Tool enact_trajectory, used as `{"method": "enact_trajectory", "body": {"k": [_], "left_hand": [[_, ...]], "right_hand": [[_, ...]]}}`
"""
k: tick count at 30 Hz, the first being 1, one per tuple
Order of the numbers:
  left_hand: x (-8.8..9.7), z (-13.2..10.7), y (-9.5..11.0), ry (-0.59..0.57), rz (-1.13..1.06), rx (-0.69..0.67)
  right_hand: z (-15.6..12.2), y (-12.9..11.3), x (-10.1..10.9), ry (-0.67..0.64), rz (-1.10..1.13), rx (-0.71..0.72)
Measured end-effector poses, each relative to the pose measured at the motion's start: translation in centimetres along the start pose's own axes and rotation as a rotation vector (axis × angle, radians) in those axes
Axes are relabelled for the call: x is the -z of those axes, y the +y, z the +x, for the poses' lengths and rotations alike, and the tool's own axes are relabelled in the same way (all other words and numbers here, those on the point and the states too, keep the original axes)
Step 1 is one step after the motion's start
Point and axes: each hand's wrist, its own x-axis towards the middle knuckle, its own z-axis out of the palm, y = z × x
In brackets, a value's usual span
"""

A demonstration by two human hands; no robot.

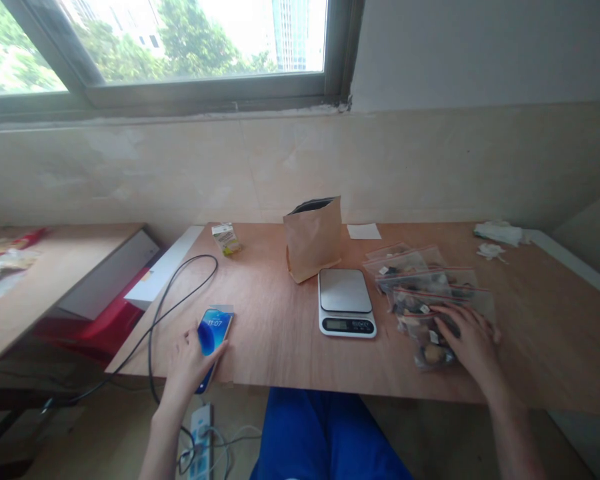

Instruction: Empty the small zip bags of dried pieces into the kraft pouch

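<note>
Clear plastic bags (423,275) under my right grip (473,337)
Right of the scale (345,300); pinching or not, I can't tell. My left grip (193,360) clamps the phone (214,333) at the edge of the surface (275,340).

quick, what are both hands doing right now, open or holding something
Left hand: closed around a phone.
Right hand: on the clear plastic bags, fingers partly bent; whether it grips one cannot be told.

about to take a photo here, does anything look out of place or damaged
A crumpled white scrap lies loose at the table's back right, like litter. The wall edge under the window's lower right corner looks ragged, perhaps chipped. The clear bags under the right hand overlap unevenly.
</note>
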Motion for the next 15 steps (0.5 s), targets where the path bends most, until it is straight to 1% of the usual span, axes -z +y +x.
{"method": "enact_trajectory", "body": {"k": [2, 4, 5, 6, 7, 8, 10, 12, 14, 15], "left_hand": [[0.3, -0.8, 1.6, 0.103, -0.028, 0.043], [0.3, -2.1, 4.0, 0.19, -0.16, 0.017], [0.2, -2.9, 5.3, 0.192, -0.292, -0.064], [0.0, -3.8, 6.8, 0.168, -0.45, -0.154], [-0.2, -4.8, 8.2, 0.095, -0.601, -0.214], [-0.6, -5.9, 9.7, -0.011, -0.734, -0.241], [-1.2, -8.1, 12.6, -0.226, -0.92, -0.314], [-1.6, -10.2, 15.2, -0.408, -1.016, -0.42], [-1.7, -11.8, 17.2, -0.528, -1.062, -0.538], [-1.7, -12.4, 17.9, -0.576, -1.057, -0.592]], "right_hand": [[0.7, 1.0, 0.3, -0.061, 0.023, 0.021], [1.3, 1.8, 0.4, -0.099, 0.04, 0.016], [1.5, 2.0, 0.5, -0.117, 0.043, 0.015], [1.6, 2.2, 0.6, -0.135, 0.04, 0.018], [1.8, 2.3, 0.6, -0.147, 0.033, 0.023], [1.9, 2.3, 0.7, -0.155, 0.027, 0.031], [2.0, 2.0, 0.7, -0.167, 0.053, 0.068], [2.1, 1.6, 0.7, -0.186, 0.133, 0.119], [2.2, 1.3, 0.6, -0.23, 0.217, 0.156], [2.2, 1.2, 0.6, -0.219, 0.23, 0.135]]}}
